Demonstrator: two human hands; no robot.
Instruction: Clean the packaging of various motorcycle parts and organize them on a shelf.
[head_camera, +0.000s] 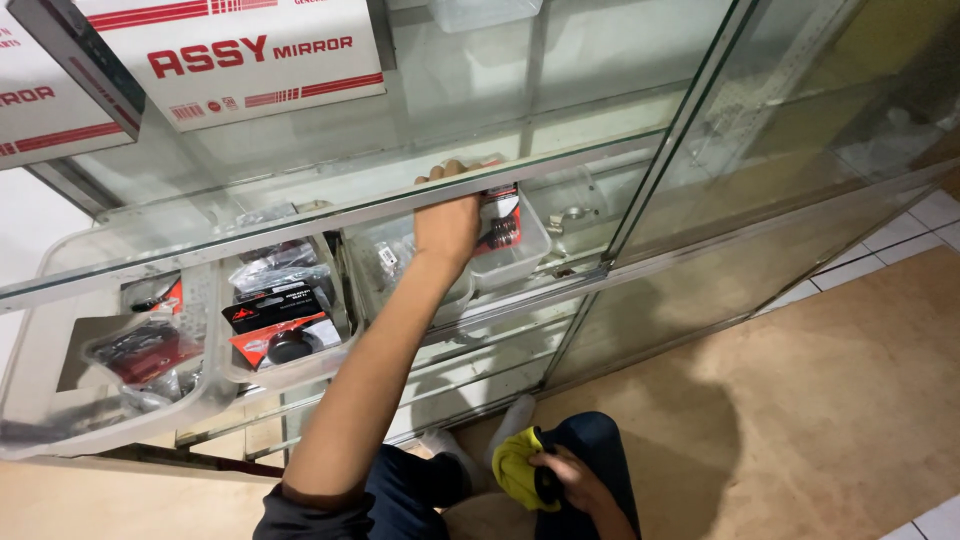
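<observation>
While my right hand (562, 478) grips a soft yellow cloth (515, 465), my left hand (447, 225) clasps a light, stiff packet (503, 226) by its top edge

At your 11 o'clock sits a white carton with red stripes and lettering (235, 55), a second white-and-red box (45, 110) clipped at 10 o'clock. Your left hand (447, 222) touches a small red-black blister pack (503, 228) in a clear tray (530, 245) at 12. Black-red carded packs (280, 322) and bagged parts (140, 350) fill tubs at 9 o'clock.
</observation>
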